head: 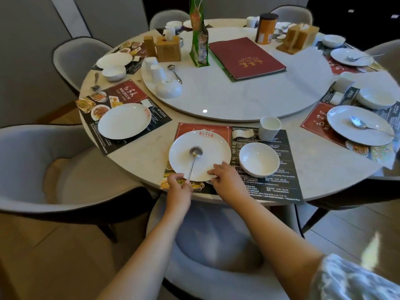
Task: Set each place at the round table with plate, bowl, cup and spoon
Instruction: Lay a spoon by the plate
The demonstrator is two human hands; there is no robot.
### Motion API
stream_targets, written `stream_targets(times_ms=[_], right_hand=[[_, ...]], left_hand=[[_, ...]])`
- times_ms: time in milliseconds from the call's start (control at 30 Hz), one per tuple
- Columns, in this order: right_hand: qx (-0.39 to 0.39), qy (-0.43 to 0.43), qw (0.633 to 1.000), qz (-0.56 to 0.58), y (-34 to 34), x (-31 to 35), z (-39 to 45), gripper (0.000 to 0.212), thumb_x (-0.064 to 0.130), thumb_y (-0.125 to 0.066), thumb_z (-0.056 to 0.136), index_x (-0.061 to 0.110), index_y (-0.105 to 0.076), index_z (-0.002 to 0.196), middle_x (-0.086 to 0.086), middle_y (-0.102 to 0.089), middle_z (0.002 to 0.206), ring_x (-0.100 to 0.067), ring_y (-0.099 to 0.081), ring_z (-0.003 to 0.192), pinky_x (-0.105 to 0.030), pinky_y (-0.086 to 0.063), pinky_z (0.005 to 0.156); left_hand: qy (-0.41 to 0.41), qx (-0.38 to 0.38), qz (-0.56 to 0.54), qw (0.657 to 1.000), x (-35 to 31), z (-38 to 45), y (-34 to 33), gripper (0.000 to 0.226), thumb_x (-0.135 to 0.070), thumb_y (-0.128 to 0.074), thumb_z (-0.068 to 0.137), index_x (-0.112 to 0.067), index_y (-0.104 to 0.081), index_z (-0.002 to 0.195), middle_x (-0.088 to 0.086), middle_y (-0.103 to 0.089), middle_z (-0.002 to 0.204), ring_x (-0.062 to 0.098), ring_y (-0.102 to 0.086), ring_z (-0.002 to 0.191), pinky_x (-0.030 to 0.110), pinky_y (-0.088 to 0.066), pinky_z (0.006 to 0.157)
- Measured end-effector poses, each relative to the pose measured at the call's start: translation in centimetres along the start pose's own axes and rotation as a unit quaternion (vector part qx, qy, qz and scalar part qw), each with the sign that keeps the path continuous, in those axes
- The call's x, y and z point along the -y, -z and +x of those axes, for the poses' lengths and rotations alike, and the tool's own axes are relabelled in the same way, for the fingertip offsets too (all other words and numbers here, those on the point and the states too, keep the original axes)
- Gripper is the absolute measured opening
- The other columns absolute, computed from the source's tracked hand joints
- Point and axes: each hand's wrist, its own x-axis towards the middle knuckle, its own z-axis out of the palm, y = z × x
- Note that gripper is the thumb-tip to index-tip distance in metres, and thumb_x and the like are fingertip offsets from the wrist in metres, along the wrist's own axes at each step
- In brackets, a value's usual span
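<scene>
At the nearest place a white plate (207, 152) lies on a placemat (268, 187). My left hand (178, 185) pinches the handle end of a metal spoon (195, 153) whose head rests in the plate. My right hand (224, 173) grips the plate's near rim. A white bowl (258, 159) sits right of the plate, with a white cup (269, 127) behind it. The place to the left has only a plate (124, 120). On the turntable (238, 98) stand stacked cups (154, 69), an upturned bowl (168, 88) and a loose spoon (175, 72).
A red menu book (246, 58), a green packet (199, 33), wooden holders (167, 48) and an orange canister (266, 29) stand on the turntable. Set places ring the right side, with a plate and spoon (360, 125). Grey chairs (32, 165) surround the table.
</scene>
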Motion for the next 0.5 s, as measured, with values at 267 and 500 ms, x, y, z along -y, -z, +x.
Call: stream_targets(times_ms=[267,500], right_hand=[[-0.010,0.005,1.000,0.009,-0.6,0.2,0.0,0.032,0.009,-0.050,0.093,0.010,-0.063,0.123,-0.008,-0.050,0.142,-0.025,-0.028,0.141,-0.028,-0.012,0.116],[0.009,0.004,1.000,0.006,-0.1,0.2,-0.1,0.033,0.011,-0.050,0.094,0.014,-0.062,0.125,-0.005,-0.047,0.146,-0.022,-0.024,0.144,-0.027,-0.012,0.116]], left_hand=[[0.038,0.004,0.002,0.999,-0.7,-0.1,0.3,0.009,-0.016,-0.043,0.100,-0.019,-0.037,0.094,0.006,-0.054,0.065,0.016,-0.044,0.050,0.026,-0.036,0.046],[0.044,0.021,0.020,0.999,-1.1,-0.2,1.2,0.010,-0.020,-0.046,0.099,-0.014,-0.039,0.104,0.012,-0.066,0.077,0.022,-0.064,0.058,0.029,-0.049,0.054]])
